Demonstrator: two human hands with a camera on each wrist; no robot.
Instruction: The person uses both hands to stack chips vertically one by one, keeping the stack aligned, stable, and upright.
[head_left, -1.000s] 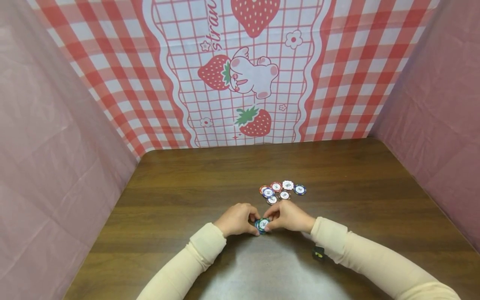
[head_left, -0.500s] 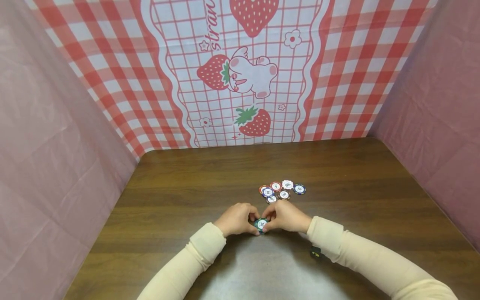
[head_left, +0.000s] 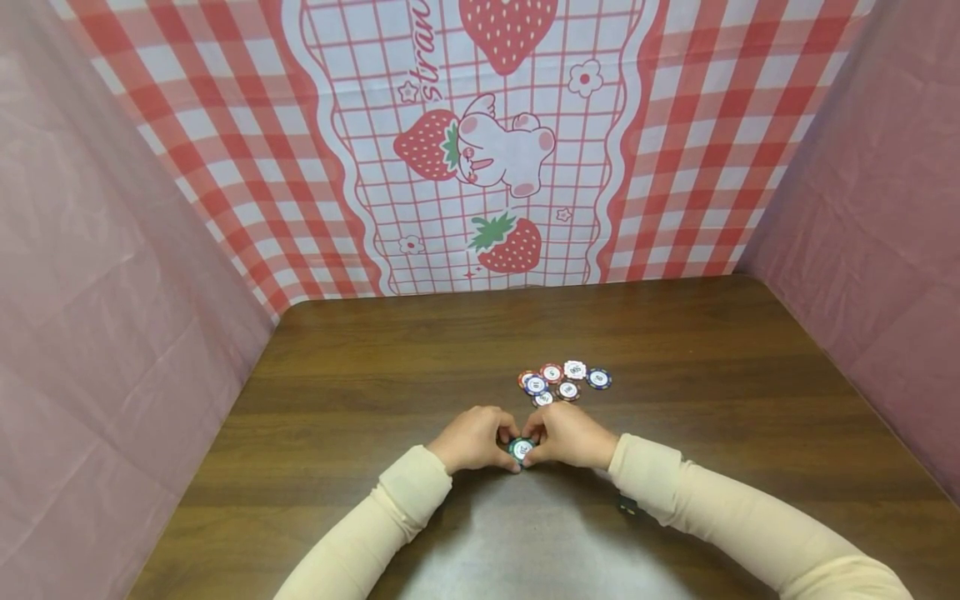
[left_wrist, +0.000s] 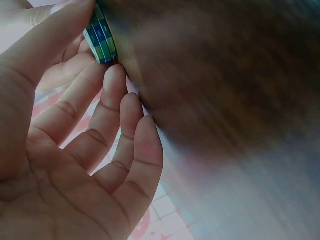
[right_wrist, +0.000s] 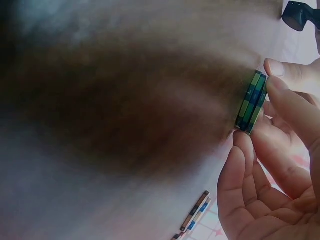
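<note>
A short stack of green poker chips (head_left: 521, 451) lies flat on the table between the two hands, its top face white in the middle with a printed number. My left hand (head_left: 474, 438) holds the stack from the left, thumb at the near side and fingertips at the far side. From the right, my right hand (head_left: 573, 436) pinches the top chip between thumb and fingers. In the left wrist view the edges of the chips (left_wrist: 101, 37) sit evenly layered by the fingertips. The right wrist view shows the same stacked chips (right_wrist: 251, 102) in line.
Just beyond the hands lies a loose group of several chips: a white one (head_left: 575, 369), a dark blue one (head_left: 599, 378), red, brown and purple-blue ones, some overlapping. A checked strawberry cloth (head_left: 510, 242) hangs behind the wooden table (head_left: 360, 350), with pink cloth (head_left: 862, 208) at the sides.
My right hand has moved slightly left, bringing the top green chip from an offset position squarely over the chip below. My left hand has stayed in place.
</note>
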